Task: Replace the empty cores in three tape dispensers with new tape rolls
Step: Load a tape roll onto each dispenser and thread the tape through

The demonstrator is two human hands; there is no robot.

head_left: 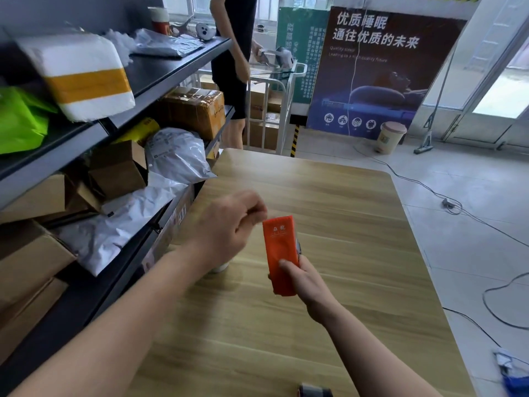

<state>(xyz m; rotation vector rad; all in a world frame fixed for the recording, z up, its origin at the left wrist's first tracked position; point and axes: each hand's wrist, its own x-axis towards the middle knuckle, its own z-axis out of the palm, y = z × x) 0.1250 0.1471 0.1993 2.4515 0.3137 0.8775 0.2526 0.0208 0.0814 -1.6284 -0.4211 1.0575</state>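
- We hold orange dispenser (282, 253) over tabletop (357, 310), R grip (303, 279) wrapped round its lower end.
- L grip (229, 224) curled by its top; blurred, can't tell if pinching anything.

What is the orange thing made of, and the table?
The dispenser is probably plastic: even bright orange colour and a smooth moulded face. The table looks like wood or a wood-print laminate, with pale grain stripes and a slight sheen.

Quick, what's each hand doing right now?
Left hand: fingers curled, blurred; whether it holds anything cannot be told.
Right hand: grips the orange tape dispenser.
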